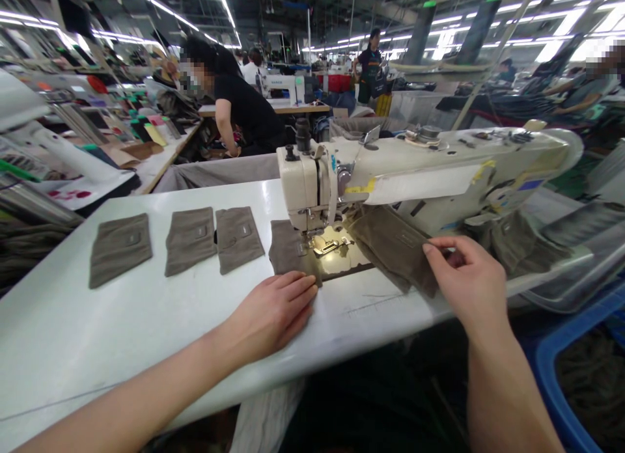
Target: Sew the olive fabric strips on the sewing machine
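My left hand [273, 313] lies flat on the white table [112, 323], fingers stretched out, fingertips at the near edge of a grey-brown fabric piece [286, 248] lying under the presser foot [328, 247] of a cream sewing machine [420, 170]. My right hand [469, 280] is closed in a pinch on the corner of a stack of grey-brown fabric pieces [395, 245] resting under the machine arm. Three similar pocket-shaped pieces [120, 248] [189, 239] [238, 237] lie in a row to the left.
A person in black [244, 108] bends over a bench behind the table. Other workers and machines fill the hall beyond. A blue bin [576, 368] with dark cloth stands at the lower right. More grey fabric [522, 245] hangs at the machine's right end.
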Tool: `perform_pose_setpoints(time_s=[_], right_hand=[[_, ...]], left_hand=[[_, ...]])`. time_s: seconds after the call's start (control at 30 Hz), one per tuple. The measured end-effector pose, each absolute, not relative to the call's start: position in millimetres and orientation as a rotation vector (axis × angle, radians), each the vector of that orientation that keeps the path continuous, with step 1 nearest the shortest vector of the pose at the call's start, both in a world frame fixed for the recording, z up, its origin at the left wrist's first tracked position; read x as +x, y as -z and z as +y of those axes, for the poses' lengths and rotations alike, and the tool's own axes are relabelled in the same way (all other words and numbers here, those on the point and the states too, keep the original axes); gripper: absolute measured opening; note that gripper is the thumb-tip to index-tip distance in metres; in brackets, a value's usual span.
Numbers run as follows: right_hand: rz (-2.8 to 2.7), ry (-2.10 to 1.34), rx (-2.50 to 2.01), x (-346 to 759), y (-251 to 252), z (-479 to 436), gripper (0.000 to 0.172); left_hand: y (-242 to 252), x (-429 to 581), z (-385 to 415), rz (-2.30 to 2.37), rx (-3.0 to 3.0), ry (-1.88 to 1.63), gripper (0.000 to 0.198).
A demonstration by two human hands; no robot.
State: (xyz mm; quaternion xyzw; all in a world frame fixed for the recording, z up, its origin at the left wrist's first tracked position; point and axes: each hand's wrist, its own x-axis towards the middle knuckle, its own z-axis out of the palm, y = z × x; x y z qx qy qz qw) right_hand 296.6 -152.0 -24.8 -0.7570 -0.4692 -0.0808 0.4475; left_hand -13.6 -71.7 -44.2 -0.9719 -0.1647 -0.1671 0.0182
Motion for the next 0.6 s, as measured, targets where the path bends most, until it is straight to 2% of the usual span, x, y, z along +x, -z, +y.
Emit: perform_pose_setpoints(time_s=[0.13,0.6], right_hand=[[-1.044,0.170,-1.860,288,17,-166,0.021],[-1.199,0.232,-1.756,271,29,-204,0.013]], left_hand=[[43,-13,-65,-0.509,-3.042,0.551,0.031],[42,-12,-41,-0.538,-3.055,0.545,0.033]])
